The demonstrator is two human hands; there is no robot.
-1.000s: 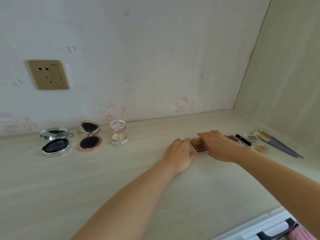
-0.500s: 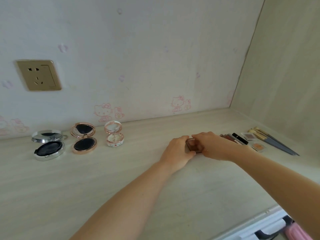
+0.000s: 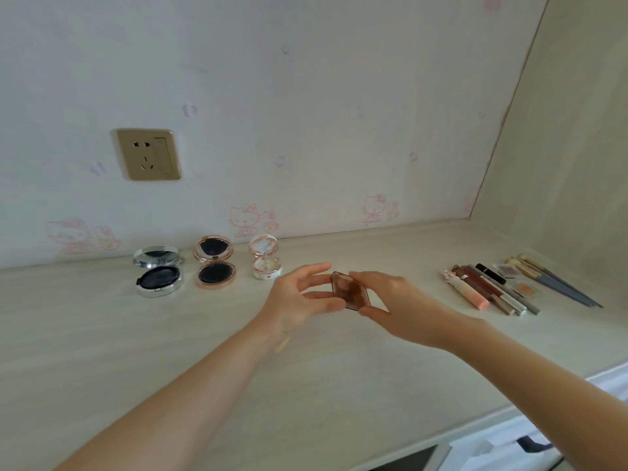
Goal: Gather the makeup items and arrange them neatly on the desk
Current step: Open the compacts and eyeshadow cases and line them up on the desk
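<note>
A small square brown palette (image 3: 350, 290) is held tilted just above the pale desk (image 3: 306, 385), between both hands. My right hand (image 3: 390, 300) pinches its right side with thumb below and fingers above. My left hand (image 3: 299, 297) touches its left edge with thumb and spread fingers. Three open round compacts stand in a row at the back left: a silver compact (image 3: 158, 271), a rose-gold compact (image 3: 214, 263) and a small white compact (image 3: 265, 258). Several pencils and tubes (image 3: 486, 288), two small pans (image 3: 516, 278) and brushes (image 3: 550, 278) lie in a row at the right.
A gold wall socket (image 3: 147, 154) sits on the papered back wall. A side wall closes the desk on the right. The desk's front edge runs along the lower right, with a white drawer front (image 3: 475, 450) below it.
The brown palette lay flat on the desk under my right hand; both hands closed on it and lifted it, tilted, a little to the left.
</note>
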